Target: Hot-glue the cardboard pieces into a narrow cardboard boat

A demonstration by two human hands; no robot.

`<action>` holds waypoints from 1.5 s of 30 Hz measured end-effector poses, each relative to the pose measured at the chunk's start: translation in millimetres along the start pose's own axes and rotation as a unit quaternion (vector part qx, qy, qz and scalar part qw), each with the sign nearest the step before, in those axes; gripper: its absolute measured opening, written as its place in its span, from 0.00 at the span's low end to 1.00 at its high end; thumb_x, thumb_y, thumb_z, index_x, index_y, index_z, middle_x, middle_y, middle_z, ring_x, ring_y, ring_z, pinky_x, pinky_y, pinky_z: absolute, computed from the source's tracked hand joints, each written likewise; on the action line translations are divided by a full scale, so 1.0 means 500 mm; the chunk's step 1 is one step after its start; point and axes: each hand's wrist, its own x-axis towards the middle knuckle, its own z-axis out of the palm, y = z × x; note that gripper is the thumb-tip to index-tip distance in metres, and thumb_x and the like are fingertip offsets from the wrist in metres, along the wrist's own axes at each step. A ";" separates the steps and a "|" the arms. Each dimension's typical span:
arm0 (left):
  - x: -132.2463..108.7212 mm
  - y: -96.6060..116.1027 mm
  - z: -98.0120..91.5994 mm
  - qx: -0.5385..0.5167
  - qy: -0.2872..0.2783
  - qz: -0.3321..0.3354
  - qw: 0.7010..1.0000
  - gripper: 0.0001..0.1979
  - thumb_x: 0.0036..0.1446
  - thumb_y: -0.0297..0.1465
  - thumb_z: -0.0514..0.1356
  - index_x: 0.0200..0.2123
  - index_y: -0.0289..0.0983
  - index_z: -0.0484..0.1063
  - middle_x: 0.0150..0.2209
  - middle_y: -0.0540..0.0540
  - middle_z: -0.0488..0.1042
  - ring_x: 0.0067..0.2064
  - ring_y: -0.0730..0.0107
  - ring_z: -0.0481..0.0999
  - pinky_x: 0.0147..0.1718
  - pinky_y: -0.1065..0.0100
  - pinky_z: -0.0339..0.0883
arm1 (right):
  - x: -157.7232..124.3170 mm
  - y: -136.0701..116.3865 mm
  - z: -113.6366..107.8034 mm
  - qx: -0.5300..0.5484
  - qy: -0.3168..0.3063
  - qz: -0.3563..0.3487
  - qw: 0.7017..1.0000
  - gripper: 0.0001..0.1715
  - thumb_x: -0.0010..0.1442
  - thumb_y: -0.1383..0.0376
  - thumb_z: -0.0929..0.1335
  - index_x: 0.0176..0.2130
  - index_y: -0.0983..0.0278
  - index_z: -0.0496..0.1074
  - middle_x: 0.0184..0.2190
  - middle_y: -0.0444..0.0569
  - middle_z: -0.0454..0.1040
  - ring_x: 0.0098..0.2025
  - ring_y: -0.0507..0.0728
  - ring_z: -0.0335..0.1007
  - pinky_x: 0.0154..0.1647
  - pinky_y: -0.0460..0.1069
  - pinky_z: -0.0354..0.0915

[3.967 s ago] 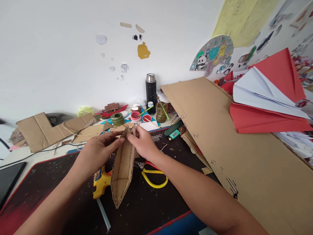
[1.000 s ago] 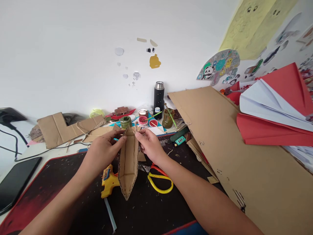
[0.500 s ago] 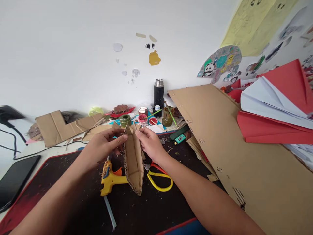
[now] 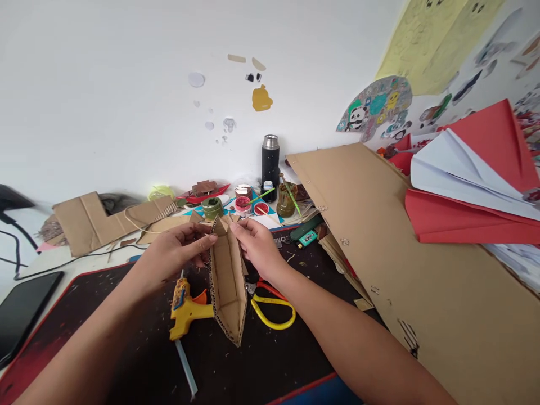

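Between my hands is a small cardboard boat hull [image 4: 228, 275], long and hollow, with raised sides and a pointed near end. My left hand [image 4: 181, 244] pinches its left wall near the far end. On the opposite wall, the fingers of my right hand [image 4: 255, 242] are closed near the far tip. A yellow glue gun [image 4: 185, 312] lies on the dark mat just left of the hull, a glue stick [image 4: 185, 368] poking out of its back. Scissors [image 4: 274, 312] with yellow and red handles rest right of the hull, partly behind my right forearm.
Paint jars [image 4: 212, 208], a black thermos [image 4: 270, 160] and a red model boat [image 4: 202, 192] stand along the wall. A large cardboard sheet [image 4: 379, 225] leans over the right side, with red and white folded paper [image 4: 468, 214] on it. A phone [image 4: 29, 315] lies at left.
The near end of the hull has dipped slightly toward me, showing a bit more of its inside. Both hands keep their hold, and the whole view has shifted a little.
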 end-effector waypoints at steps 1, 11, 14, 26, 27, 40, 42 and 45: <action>-0.001 0.001 0.001 -0.007 -0.001 -0.002 1.000 0.25 0.53 0.52 0.72 0.42 0.39 0.79 0.30 0.50 0.77 0.27 0.65 0.76 0.28 0.63 0.74 | 0.000 0.000 0.000 -0.004 0.004 -0.004 1.000 0.27 0.55 0.43 0.78 0.34 0.61 0.69 0.21 0.34 0.56 0.20 0.48 0.47 0.19 0.45 0.43; -0.003 0.004 0.008 -0.028 0.007 -0.001 1.000 0.22 0.53 0.51 0.72 0.40 0.40 0.79 0.38 0.47 0.78 0.33 0.65 0.77 0.33 0.64 0.78 | 0.002 0.003 0.002 0.003 0.007 0.007 1.000 0.27 0.53 0.45 0.79 0.33 0.61 0.70 0.22 0.36 0.61 0.21 0.48 0.50 0.20 0.46 0.45; -0.001 -0.001 0.005 -0.035 0.002 0.001 0.999 0.21 0.54 0.50 0.72 0.40 0.40 0.79 0.37 0.48 0.78 0.32 0.67 0.77 0.32 0.65 0.76 | 0.000 -0.002 0.004 0.025 0.005 0.024 0.999 0.29 0.51 0.45 0.80 0.32 0.61 0.69 0.20 0.35 0.59 0.20 0.47 0.48 0.19 0.45 0.43; -0.009 0.016 0.008 -0.047 -0.005 0.000 0.999 0.18 0.56 0.47 0.71 0.40 0.40 0.78 0.37 0.50 0.78 0.35 0.66 0.77 0.32 0.66 0.73 | -0.004 -0.010 0.006 0.052 0.020 0.048 0.997 0.32 0.45 0.44 0.82 0.32 0.61 0.67 0.20 0.33 0.58 0.19 0.46 0.46 0.19 0.46 0.40; -0.009 0.018 0.009 -0.047 -0.002 -0.002 0.999 0.18 0.55 0.47 0.72 0.40 0.40 0.78 0.36 0.50 0.78 0.34 0.67 0.76 0.32 0.66 0.73 | -0.003 -0.009 0.006 0.052 0.019 0.046 0.997 0.32 0.45 0.44 0.82 0.32 0.61 0.67 0.20 0.33 0.58 0.19 0.46 0.46 0.19 0.46 0.40; -0.010 0.027 0.009 -0.030 0.005 0.001 1.000 0.19 0.53 0.48 0.72 0.35 0.39 0.76 0.31 0.53 0.73 0.29 0.70 0.73 0.28 0.67 0.66 | -0.002 -0.001 0.008 0.036 -0.011 0.018 0.999 0.31 0.48 0.44 0.81 0.32 0.60 0.67 0.21 0.34 0.60 0.20 0.47 0.47 0.19 0.45 0.42; -0.010 0.028 0.008 -0.026 0.001 0.008 1.000 0.19 0.53 0.48 0.72 0.35 0.38 0.76 0.30 0.53 0.73 0.29 0.71 0.72 0.28 0.67 0.66 | -0.002 0.001 0.007 0.024 -0.016 0.011 1.000 0.31 0.49 0.43 0.81 0.32 0.60 0.68 0.21 0.35 0.59 0.20 0.47 0.47 0.19 0.45 0.43; -0.010 0.027 0.006 -0.016 -0.002 0.012 1.000 0.19 0.54 0.48 0.71 0.36 0.38 0.76 0.31 0.52 0.74 0.29 0.70 0.72 0.29 0.67 0.67 | -0.001 0.006 0.004 0.004 -0.023 0.003 1.000 0.30 0.51 0.43 0.80 0.33 0.60 0.68 0.21 0.35 0.60 0.20 0.47 0.48 0.19 0.46 0.43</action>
